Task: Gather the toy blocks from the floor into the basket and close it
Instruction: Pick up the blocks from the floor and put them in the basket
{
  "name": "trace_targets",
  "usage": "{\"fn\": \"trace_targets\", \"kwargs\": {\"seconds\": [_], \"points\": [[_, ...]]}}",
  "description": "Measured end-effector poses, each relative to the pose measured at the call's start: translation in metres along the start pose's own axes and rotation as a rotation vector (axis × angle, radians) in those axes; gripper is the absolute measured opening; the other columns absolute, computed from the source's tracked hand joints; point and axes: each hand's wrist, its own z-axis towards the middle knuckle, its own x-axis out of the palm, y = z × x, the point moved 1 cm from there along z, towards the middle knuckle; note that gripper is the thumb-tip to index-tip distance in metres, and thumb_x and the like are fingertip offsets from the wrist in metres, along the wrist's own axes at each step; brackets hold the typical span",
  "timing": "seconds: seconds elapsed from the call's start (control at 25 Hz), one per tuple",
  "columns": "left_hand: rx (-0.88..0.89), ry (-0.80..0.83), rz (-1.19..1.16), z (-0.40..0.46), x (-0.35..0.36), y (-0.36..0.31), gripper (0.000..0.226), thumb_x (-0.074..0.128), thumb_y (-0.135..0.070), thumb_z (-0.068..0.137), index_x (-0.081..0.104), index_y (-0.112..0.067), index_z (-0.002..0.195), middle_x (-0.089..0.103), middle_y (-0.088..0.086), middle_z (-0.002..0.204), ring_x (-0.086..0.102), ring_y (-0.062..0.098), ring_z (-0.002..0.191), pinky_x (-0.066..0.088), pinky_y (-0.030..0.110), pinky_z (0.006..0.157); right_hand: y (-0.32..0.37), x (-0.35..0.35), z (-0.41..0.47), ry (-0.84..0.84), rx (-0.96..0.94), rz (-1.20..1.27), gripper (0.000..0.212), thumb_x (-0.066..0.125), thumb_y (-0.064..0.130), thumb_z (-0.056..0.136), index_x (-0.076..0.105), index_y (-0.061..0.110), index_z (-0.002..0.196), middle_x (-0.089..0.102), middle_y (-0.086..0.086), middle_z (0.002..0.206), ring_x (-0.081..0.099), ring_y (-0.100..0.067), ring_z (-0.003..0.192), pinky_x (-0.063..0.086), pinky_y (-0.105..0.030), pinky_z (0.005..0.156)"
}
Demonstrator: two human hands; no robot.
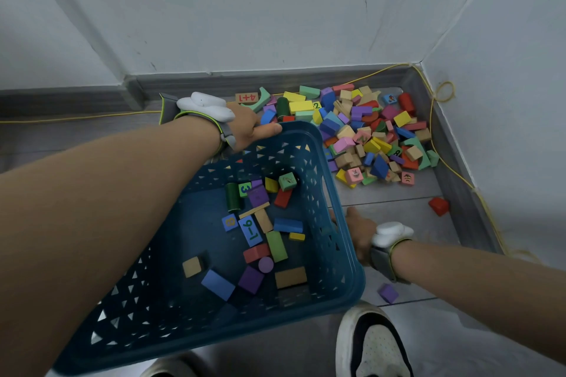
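Observation:
A dark blue plastic basket with triangular holes fills the lower middle, tilted, with several coloured blocks on its bottom. My left hand grips the basket's far rim. My right hand holds its right rim from outside. A large pile of coloured toy blocks lies on the grey floor in the corner beyond the basket. A lone red block lies to the right, and a purple block sits by my right wrist. No lid shows.
White walls meet in a corner behind the pile, with a grey skirting board. A yellow cable runs along the skirting. My white and black shoe stands under the basket's near corner.

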Motion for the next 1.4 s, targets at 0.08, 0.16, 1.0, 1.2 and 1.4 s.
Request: {"fn": "trace_targets", "kwargs": {"seconds": [0.08, 0.16, 1.0, 1.2, 1.4], "points": [[-0.005, 0.017, -0.018, -0.004, -0.003, -0.001, 0.051, 0.025, -0.054, 0.100, 0.054, -0.013, 0.091, 0.054, 0.015, 0.081, 0.051, 0.030, 0.075, 0.037, 0.035, 0.068, -0.003, -0.013, 0.001, -0.080, 0.007, 0.068, 0.056, 0.065, 0.023, 0.087, 0.036, 0.031, 0.135, 0.044, -0.010, 0.128, 0.057, -0.037, 0.104, 0.052, -0.038, 0.081], [-0.012, 0.032, -0.035, -0.005, -0.004, 0.000, 0.053, 0.026, -0.051, 0.102, 0.062, -0.012, 0.105, 0.053, 0.014, 0.081, 0.049, 0.028, 0.075, 0.035, 0.033, 0.067, -0.004, -0.038, 0.002, -0.194, -0.008, 0.257, 0.058, 0.067, 0.026, 0.081, 0.037, 0.035, 0.130, 0.048, -0.010, 0.126, 0.059, -0.032, 0.091, 0.055, -0.035, 0.071], [-0.052, 0.016, -0.038, -0.004, 0.001, 0.006, 0.067, 0.021, -0.061, 0.096, 0.059, -0.008, 0.082, 0.057, 0.017, 0.078, 0.053, 0.032, 0.074, 0.042, 0.037, 0.073, -0.011, -0.090, -0.021, -0.275, 0.026, 0.167, 0.026, 0.060, 0.026, 0.088, 0.054, 0.011, 0.109, 0.065, -0.011, 0.104, 0.060, -0.027, 0.089, 0.049, -0.036, 0.072], [-0.058, 0.036, -0.010, 0.001, 0.002, 0.005, 0.074, 0.019, -0.060, 0.097, 0.067, -0.004, 0.102, 0.057, 0.016, 0.081, 0.054, 0.030, 0.076, 0.040, 0.033, 0.072, -0.030, 0.013, -0.033, 0.336, 0.097, -0.274, 0.093, 0.080, 0.029, 0.074, 0.023, 0.006, 0.145, 0.040, -0.014, 0.142, 0.050, -0.028, 0.126, 0.047, -0.032, 0.097], [-0.045, 0.045, -0.004, -0.002, -0.001, 0.004, 0.065, 0.020, -0.059, 0.098, 0.061, -0.009, 0.094, 0.054, 0.014, 0.081, 0.052, 0.028, 0.074, 0.041, 0.036, 0.072, -0.043, 0.048, -0.030, 0.252, 0.167, -0.156, 0.081, 0.075, 0.029, 0.078, 0.030, 0.006, 0.142, 0.041, -0.017, 0.142, 0.047, -0.034, 0.128, 0.042, -0.040, 0.102]]}}
